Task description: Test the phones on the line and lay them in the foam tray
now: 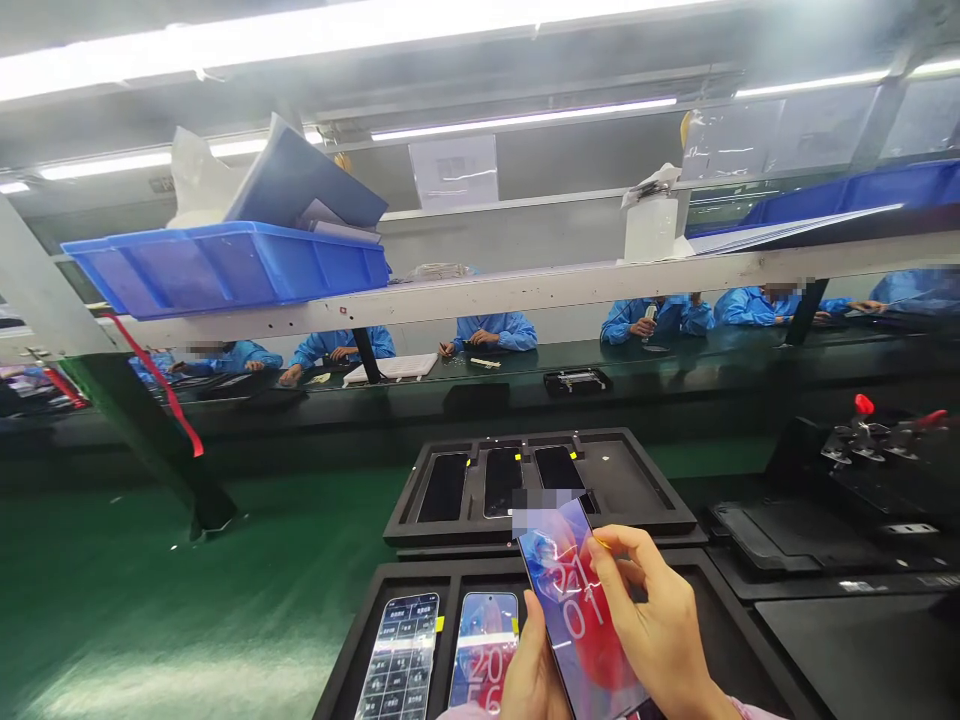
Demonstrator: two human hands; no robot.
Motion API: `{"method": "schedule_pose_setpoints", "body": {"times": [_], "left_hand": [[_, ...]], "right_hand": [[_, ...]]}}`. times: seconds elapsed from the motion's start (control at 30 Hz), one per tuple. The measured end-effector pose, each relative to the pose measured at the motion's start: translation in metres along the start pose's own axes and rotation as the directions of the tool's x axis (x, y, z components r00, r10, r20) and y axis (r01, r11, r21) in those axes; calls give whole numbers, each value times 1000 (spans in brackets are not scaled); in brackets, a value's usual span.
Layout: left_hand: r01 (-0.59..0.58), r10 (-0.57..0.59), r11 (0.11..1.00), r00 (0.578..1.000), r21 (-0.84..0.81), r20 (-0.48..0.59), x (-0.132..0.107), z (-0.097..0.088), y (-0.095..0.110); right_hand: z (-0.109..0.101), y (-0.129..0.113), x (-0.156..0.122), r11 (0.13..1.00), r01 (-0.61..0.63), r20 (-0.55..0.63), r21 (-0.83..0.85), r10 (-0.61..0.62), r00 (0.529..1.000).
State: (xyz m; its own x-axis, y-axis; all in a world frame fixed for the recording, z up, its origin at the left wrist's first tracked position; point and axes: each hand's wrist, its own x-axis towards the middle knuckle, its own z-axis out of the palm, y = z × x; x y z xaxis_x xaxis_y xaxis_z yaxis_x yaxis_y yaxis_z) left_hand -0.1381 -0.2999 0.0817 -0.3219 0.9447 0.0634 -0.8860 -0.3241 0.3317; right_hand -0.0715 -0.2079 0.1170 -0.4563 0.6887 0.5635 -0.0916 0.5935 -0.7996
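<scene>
My left hand [531,665] grips a smartphone [574,610] from its left side, tilted above the trays. Its lit screen shows a red and blue wallpaper with large clock digits. At the phone's upper right edge my right hand [660,610] is closed in a pinch, with a bit of a yellow sticker [602,543] showing at the fingertips. Below, a black foam tray [442,580] holds a phone with a grid menu [397,655] and another with a lit clock screen [484,640]; both carry yellow stickers on their right edges.
A second black tray [637,530] behind holds several dark-screened phones [502,480]. At right stands a black fixture with red-tipped clamps [862,405]. A shelf [525,290] overhead bears a blue bin [232,265]. Across the bench, people in blue coats [495,330] sit working.
</scene>
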Motion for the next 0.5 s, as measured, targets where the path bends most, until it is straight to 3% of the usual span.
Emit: {"method": "schedule_pose_setpoints", "body": {"times": [0.5], "left_hand": [[20,-19,999,999,26,-32,-2,5,2]], "right_hand": [[1,3,0,987,148,-36,-68,-151,988]]}}
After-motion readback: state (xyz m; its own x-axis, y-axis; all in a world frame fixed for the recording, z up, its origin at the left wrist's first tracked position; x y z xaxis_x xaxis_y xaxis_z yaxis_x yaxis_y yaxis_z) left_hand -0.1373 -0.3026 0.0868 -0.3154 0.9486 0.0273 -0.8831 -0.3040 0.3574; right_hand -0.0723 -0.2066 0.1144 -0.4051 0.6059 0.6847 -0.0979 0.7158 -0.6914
